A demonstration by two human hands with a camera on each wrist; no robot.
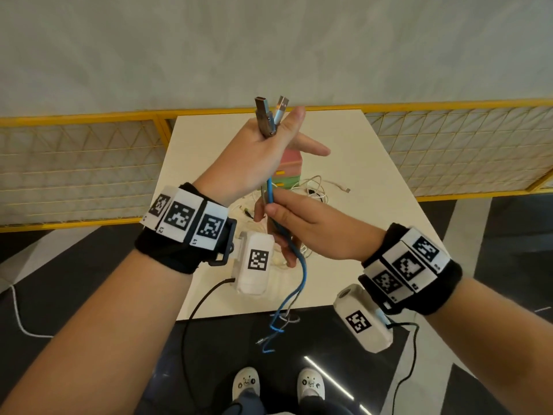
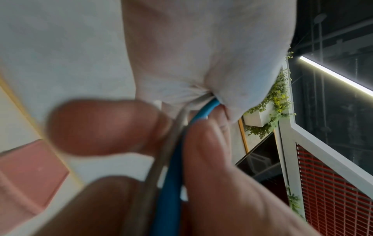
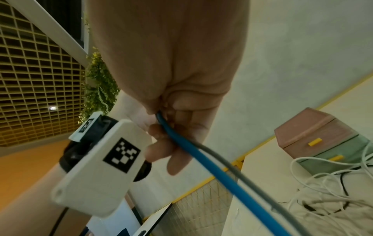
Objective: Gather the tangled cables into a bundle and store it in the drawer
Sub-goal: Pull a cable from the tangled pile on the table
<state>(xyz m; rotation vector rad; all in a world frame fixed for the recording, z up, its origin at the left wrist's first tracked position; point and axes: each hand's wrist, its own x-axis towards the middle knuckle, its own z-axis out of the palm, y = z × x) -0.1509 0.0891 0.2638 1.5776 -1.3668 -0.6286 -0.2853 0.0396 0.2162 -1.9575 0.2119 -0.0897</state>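
Two cables are held up in the air, a blue cable [image 1: 270, 190] and a grey cable [image 1: 263, 195], running side by side. Their two USB plugs [image 1: 270, 115] stick up above the fingers of the left hand [image 1: 257, 157], which is curled round both cables just below the plugs, while its thumb and forefinger point out straight. Below that fist the right hand [image 1: 302, 226] pinches the same two cables between thumb and fingertips [image 1: 269, 209], its other fingers loosely bent beneath. From the right fingers the pair hangs down past the near edge of the table [image 1: 374, 181], the loose ends kinked and twisted together low in front of the person's two white shoes [image 1: 309, 383].

Beyond the fingers of both hands, a tangle of thin white cables [image 3: 327, 199] lies on the table, with at least one black lead mixed in; how many there are cannot be counted. One white plug end [image 1: 344, 188] lies apart to the right of the heap. Behind the heap, touching it, stands a small drawer unit [image 3: 315, 135] of stacked drawers, a pink one on top of a green one, each with a yellow handle; both shown drawers are closed, so their contents cannot be seen
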